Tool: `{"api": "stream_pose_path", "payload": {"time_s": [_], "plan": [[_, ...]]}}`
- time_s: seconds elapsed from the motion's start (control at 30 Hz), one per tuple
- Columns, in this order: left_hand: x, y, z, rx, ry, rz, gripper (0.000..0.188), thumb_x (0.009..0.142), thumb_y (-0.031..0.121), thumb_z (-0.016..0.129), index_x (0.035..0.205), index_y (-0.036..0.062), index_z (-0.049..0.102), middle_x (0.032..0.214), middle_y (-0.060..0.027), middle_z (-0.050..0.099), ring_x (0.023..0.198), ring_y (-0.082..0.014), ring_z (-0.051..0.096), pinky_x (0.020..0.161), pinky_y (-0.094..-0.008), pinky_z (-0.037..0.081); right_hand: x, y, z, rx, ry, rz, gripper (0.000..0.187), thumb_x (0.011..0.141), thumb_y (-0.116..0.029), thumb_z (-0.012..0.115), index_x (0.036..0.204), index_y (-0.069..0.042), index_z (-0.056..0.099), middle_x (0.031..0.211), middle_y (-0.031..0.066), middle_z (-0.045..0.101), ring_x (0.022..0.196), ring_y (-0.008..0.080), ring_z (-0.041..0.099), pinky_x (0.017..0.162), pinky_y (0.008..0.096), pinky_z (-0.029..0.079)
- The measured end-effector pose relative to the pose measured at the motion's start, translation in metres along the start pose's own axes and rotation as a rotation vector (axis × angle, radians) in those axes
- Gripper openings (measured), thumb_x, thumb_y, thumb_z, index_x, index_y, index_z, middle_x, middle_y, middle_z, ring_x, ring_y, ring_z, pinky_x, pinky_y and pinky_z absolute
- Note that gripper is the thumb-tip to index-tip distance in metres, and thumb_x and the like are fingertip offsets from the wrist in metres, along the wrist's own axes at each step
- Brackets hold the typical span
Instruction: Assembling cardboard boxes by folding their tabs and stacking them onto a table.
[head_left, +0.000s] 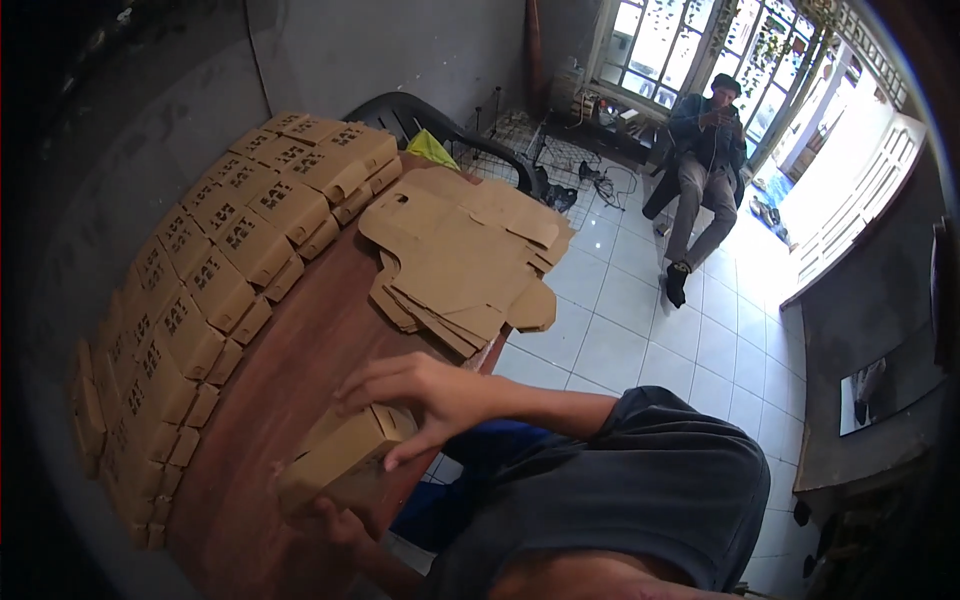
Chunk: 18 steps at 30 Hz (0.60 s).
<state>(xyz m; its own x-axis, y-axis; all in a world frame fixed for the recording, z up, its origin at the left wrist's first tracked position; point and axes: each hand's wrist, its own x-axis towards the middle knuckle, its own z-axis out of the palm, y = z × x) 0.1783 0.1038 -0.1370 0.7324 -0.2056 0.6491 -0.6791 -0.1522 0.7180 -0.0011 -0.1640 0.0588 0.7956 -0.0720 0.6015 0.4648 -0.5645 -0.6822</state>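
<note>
A small brown cardboard box (335, 455) is held between my two hands, tilted over the reddish-brown table (265, 440). My right hand (425, 392) arches over its upper end, fingers on the far side and thumb down against the near side. Low on the box, my left hand (345, 525) grips the corner closest to me; part of that hand is in shadow. Beyond my right hand lies a pile of flat, die-cut cardboard blanks (465, 255).
Stacked folded boxes (225, 230) with dark print line the wall side of the table. A black plastic chair (440, 125) stands behind the blanks, with a yellow-green item (430, 148) near it. Across the tiled floor (620, 310) a person (705, 150) sits by the window.
</note>
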Motion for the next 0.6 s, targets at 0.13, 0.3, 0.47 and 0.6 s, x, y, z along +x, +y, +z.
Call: {"api": "stream_pose_path", "payload": {"time_s": [0.13,0.3,0.47,0.6], "plan": [[0.033,0.096,0.014,-0.242,-0.099,-0.13,0.088,0.09,0.057,0.07,0.143,-0.0049,0.04,0.144,-0.0196,0.047,0.135,-0.0338,0.046,0.111,-0.0451,0.039,0.001,0.008,0.009,0.216,-0.13,0.001,0.065,0.079,-0.037,0.086,0.125,0.003,0.062,0.141,0.0216,0.057,0.131,0.0373,0.056,0.106,0.0443,0.048],[0.049,0.139,0.012,-0.25,-0.322,-0.27,0.085,0.085,0.051,0.078,0.143,-0.0007,0.042,0.141,-0.018,0.049,0.133,-0.0316,0.046,0.111,-0.044,0.038,-0.002,0.015,-0.009,0.112,-0.022,0.07,0.074,0.079,-0.034,0.085,0.137,0.001,0.055,0.14,0.0206,0.058,0.131,0.0368,0.056,0.107,0.044,0.046],[0.047,0.166,0.022,-0.267,-0.251,-0.254,0.086,0.082,0.051,0.081,0.141,0.0012,0.043,0.137,-0.0151,0.049,0.129,-0.0287,0.05,0.109,-0.0426,0.04,-0.013,0.026,-0.01,0.351,0.059,0.137,0.078,0.076,-0.032,0.087,0.139,-0.003,0.052,0.135,0.0204,0.06,0.127,0.0334,0.058,0.104,0.0437,0.048],[0.056,0.197,0.056,-0.293,-0.225,-0.152,0.092,0.084,0.059,0.075,0.144,-0.0013,0.04,0.135,-0.0164,0.051,0.127,-0.0285,0.051,0.107,-0.0426,0.042,-0.027,0.018,-0.023,0.22,0.103,0.088,0.083,0.075,-0.035,0.084,0.143,-0.003,0.047,0.13,0.0183,0.058,0.119,0.031,0.059,0.101,0.0396,0.046]]}}
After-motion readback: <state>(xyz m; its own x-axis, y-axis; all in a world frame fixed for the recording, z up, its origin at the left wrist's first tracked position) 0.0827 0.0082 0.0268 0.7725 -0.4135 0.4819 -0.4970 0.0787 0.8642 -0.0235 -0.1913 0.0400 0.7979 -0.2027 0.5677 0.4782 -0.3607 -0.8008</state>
